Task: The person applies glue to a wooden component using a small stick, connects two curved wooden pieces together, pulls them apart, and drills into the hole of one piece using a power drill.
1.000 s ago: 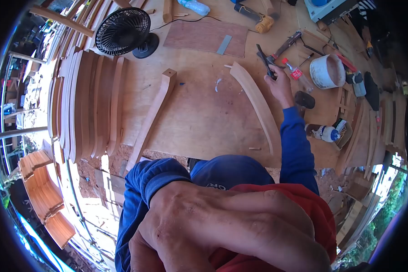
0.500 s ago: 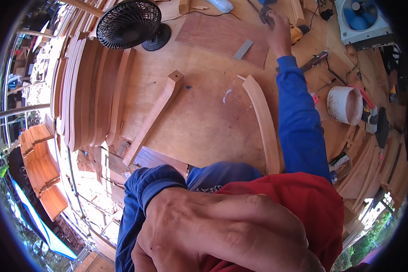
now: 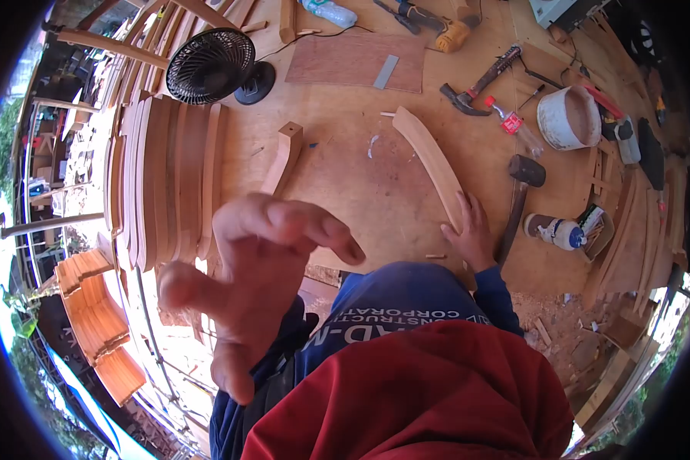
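Two curved wooden pieces lie apart on a plywood counter (image 3: pixel 345 207) before a seated person. The nearer piece to the right hand, a bowed length (image 3: pixel 428 153) with a pale peg (image 3: pixel 388 114) jutting from its far end, slants toward the person's lap. The right hand (image 3: pixel 470 234) rests on its near part, fingers and thumb straddling the wood; I cannot tell whether that grip is pressed tight. The left hand (image 3: pixel 257 261) hangs in the air, close to the viewer, its grip spread wide with nothing in it. Behind it, partly hidden, lies the second piece (image 3: pixel 285 157), its squared end showing a small hole.

My judgement is that the step in hand is taking hold of the bowed length. Lifting it from here would call for thumb and fingers closing around its edges, and for keeping the protruding peg from knocking anything.

Just beside the right hand sits a loose little peg (image 3: pixel 435 256). Farther right are a mallet (image 3: pixel 519 195), a claw hammer (image 3: pixel 489 77), a red-capped plastic bottle (image 3: pixel 514 126) and a white bucket (image 3: pixel 550 129). A flat reddish board (image 3: pixel 322 61) carries a grey strip (image 3: pixel 385 71) toward the far edge. On the left stand a black fan (image 3: pixel 211 65) and a stack of curved boards (image 3: pixel 161 180).
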The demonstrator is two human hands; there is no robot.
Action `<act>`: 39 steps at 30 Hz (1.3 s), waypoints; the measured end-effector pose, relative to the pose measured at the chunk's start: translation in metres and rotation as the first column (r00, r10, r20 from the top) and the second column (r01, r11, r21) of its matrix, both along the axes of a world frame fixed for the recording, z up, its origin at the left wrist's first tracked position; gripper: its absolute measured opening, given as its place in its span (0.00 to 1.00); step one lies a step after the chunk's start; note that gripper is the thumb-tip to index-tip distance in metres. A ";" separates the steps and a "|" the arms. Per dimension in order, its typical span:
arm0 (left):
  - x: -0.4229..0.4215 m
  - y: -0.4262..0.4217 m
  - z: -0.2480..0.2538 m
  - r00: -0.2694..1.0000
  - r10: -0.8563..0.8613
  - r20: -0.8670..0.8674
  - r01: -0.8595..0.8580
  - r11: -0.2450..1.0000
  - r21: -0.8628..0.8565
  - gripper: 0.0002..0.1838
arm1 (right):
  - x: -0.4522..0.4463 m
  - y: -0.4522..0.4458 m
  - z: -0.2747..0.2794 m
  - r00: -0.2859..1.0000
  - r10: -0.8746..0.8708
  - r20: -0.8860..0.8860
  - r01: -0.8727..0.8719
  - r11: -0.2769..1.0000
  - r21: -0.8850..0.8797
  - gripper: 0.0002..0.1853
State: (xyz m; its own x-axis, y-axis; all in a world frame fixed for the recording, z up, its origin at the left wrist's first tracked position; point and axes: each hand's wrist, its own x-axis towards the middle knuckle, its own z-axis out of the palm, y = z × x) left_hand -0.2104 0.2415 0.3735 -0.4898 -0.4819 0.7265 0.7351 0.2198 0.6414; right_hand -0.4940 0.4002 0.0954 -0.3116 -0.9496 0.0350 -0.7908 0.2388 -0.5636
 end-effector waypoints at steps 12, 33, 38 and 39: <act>0.128 -0.152 -0.307 -0.224 0.701 0.677 -0.528 0.497 -0.689 0.51 | -0.004 0.013 -0.028 0.986 -0.051 0.158 0.056 0.998 -0.028 0.45; -0.003 -0.091 -0.264 0.037 0.714 0.700 -0.394 0.654 -0.646 0.23 | -0.051 0.108 0.033 0.156 -0.063 0.986 0.205 0.978 0.030 0.49; -0.088 -0.160 -0.288 0.291 0.778 0.557 -0.236 0.623 -0.746 0.20 | -0.061 0.144 0.039 0.010 -0.065 0.998 0.153 0.986 0.062 0.50; -0.098 -0.171 -0.310 0.270 0.779 0.566 -0.174 0.617 -0.767 0.19 | -0.060 0.150 0.035 -0.015 -0.064 0.998 0.173 0.983 0.066 0.51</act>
State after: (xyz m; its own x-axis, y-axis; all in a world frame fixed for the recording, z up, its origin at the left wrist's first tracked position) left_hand -0.3080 0.0701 0.0632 -0.7364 -0.6001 0.3123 -0.4472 0.7782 0.4410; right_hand -0.5544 0.5504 0.1306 -0.1944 -0.9070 -0.3736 0.6086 0.1872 -0.7711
